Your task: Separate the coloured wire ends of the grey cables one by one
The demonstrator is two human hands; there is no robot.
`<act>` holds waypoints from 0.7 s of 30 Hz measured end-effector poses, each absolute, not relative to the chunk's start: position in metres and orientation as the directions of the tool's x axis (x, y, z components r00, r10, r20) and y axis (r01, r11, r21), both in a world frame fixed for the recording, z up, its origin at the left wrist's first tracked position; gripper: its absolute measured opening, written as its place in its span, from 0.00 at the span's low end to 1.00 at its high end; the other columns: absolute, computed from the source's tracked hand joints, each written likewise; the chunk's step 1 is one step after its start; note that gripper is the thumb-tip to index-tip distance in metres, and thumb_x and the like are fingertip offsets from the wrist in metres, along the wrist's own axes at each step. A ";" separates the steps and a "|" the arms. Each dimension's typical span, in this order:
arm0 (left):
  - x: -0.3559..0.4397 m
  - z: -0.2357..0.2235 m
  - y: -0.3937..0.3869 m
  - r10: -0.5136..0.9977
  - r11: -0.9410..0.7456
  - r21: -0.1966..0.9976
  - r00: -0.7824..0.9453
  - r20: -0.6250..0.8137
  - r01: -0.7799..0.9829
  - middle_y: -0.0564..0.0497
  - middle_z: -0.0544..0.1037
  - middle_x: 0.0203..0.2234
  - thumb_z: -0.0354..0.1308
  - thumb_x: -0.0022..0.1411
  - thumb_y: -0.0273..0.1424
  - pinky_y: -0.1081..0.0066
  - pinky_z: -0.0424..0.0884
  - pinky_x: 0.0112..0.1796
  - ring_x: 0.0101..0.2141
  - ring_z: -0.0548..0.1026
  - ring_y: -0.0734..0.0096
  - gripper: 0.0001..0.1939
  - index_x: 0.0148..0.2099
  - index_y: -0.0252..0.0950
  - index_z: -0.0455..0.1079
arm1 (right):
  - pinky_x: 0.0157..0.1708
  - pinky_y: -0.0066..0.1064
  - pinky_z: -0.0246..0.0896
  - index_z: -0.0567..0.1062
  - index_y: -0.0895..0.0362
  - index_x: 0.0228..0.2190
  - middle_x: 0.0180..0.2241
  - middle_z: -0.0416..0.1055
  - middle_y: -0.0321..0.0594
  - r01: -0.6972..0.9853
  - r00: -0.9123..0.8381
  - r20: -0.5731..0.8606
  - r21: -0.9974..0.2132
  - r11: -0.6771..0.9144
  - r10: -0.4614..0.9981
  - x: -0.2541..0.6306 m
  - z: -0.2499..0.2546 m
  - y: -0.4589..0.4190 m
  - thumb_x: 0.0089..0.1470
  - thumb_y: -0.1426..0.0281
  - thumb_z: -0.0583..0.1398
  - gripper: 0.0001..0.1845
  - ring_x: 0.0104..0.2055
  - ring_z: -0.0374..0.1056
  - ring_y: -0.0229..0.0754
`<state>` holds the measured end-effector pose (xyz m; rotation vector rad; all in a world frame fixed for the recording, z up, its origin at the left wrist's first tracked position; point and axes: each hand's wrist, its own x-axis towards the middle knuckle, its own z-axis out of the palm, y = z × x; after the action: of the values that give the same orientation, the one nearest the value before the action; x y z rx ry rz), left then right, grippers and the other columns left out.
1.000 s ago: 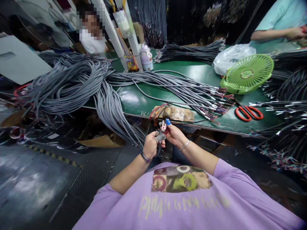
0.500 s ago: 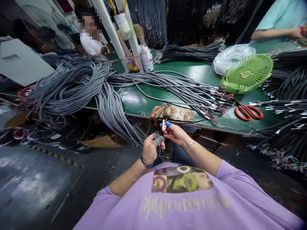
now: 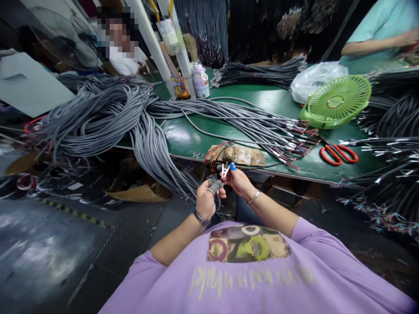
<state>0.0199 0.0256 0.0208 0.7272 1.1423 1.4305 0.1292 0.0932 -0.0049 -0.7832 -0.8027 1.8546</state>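
My left hand (image 3: 207, 199) is closed around the end of a grey cable (image 3: 218, 204), with a grey covering on the thumb. Thin coloured wires (image 3: 214, 177) fan out of the cable above that thumb. Close on its right, my right hand (image 3: 241, 182) has a blue cover on one fingertip (image 3: 232, 166). Between its fingers is a small pinkish-white clip (image 3: 224, 171), right beside the fanned wires. Part of the right fingers is hidden behind the clip and wires. A wooden block (image 3: 244, 155) with tape and red and black leads lies at the bench edge just beyond.
Grey cables (image 3: 98, 117) lie heaped across the green bench (image 3: 183, 135) and hang over its edge. Orange-handled scissors (image 3: 339, 154), a green fan (image 3: 337, 100), a plastic bag (image 3: 317, 78) and a bottle (image 3: 200, 80) stand farther off. Two people work beyond the bench.
My right hand has turned slightly, its blue-tipped finger now pointing upward. The pinkish-white clip has tilted and shows its two arms spread. My left hand keeps the cable nearly in place.
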 end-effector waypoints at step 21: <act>0.019 0.014 0.017 0.975 0.088 0.941 -0.166 -0.149 -0.327 0.55 0.72 0.16 0.62 0.50 0.36 0.76 0.67 0.20 0.16 0.68 0.78 0.11 0.27 0.33 0.67 | 0.24 0.26 0.61 0.73 0.59 0.28 0.25 0.71 0.38 -0.538 -0.522 -0.262 -0.637 -0.552 0.811 0.137 -0.008 0.075 0.48 0.50 0.60 0.23 0.24 0.63 0.34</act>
<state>0.0192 0.0173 0.0136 0.7854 1.1526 1.3892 0.1368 0.0747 -0.0079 -0.6972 -0.6248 2.1134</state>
